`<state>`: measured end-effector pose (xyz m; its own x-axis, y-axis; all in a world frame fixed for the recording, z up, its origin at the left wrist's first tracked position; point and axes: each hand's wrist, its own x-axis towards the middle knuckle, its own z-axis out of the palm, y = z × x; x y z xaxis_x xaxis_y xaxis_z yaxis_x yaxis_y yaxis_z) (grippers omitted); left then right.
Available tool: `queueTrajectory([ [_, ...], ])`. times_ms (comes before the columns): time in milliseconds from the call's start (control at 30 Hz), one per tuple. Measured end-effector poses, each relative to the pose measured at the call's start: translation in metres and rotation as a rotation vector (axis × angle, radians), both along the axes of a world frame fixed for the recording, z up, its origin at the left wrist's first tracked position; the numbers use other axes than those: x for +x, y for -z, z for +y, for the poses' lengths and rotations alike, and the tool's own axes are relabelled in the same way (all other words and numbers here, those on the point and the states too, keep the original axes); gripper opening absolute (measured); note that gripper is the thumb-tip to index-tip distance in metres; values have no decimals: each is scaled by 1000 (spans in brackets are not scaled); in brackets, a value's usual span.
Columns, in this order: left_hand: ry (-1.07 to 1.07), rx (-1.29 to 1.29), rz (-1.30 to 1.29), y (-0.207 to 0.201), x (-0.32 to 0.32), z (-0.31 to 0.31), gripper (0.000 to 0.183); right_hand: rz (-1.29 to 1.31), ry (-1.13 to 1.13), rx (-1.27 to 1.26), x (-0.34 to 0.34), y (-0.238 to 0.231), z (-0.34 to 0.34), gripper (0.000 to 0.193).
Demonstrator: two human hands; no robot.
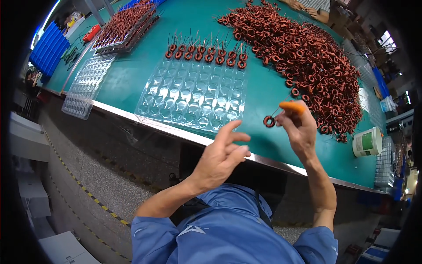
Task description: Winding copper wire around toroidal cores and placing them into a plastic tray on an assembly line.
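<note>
My right hand (300, 127) pinches a small ring coil (268, 122) wound with reddish-brown wire, thin leads sticking up from it. An orange cover (292, 107) sits over one finger of that hand. My left hand (222, 154) hovers over the table's front edge, fingers apart and holding nothing. Just beyond it lies a clear plastic tray (193, 94) with round pockets. Coils (209, 57) stand along the tray's far rows, leads upward; the nearer pockets are bare. A large heap of the same coils (307, 61) spreads behind and right of my right hand.
At the far left stand stacked filled trays (125, 26), a bare clear tray (88, 83) jutting over the edge, a red tool (91, 33) and blue bins (49, 48). A white-and-green tub (367, 142) is at right. Another person's hands (312, 12) show across the green table (123, 83).
</note>
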<state>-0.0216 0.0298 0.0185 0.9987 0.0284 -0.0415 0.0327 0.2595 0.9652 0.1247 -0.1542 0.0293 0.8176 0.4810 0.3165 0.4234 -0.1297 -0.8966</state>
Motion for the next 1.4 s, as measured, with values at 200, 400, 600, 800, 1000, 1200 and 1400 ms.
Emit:
queueTrajectory([
  [200, 112, -204, -29, 15, 22, -25, 46, -120, -194, 23, -42, -7, 1, 35],
  [400, 35, -197, -87, 18, 21, -25, 33, -82, -27, 2, -38, -14, -12, 38],
  [600, 15, 12, -119, 23, 15, -25, 27, 18, -119, -151, -48, -6, 1, 34],
  [800, 44, 33, -136, 25, 22, -11, 25, -121, -200, -250, -36, -10, 17, 17],
  [1000, -329, 1050, -580, 12, 37, 29, 41, -116, -98, -193, -2, -37, 44, 15],
  [1200, -283, 1351, -528, 33, 44, 45, 34, -686, -133, -296, 79, -38, 112, 14],
  [1400, -274, 1300, -537, 34, 47, 47, 30, -730, -280, -533, 132, -16, 137, 16],
])
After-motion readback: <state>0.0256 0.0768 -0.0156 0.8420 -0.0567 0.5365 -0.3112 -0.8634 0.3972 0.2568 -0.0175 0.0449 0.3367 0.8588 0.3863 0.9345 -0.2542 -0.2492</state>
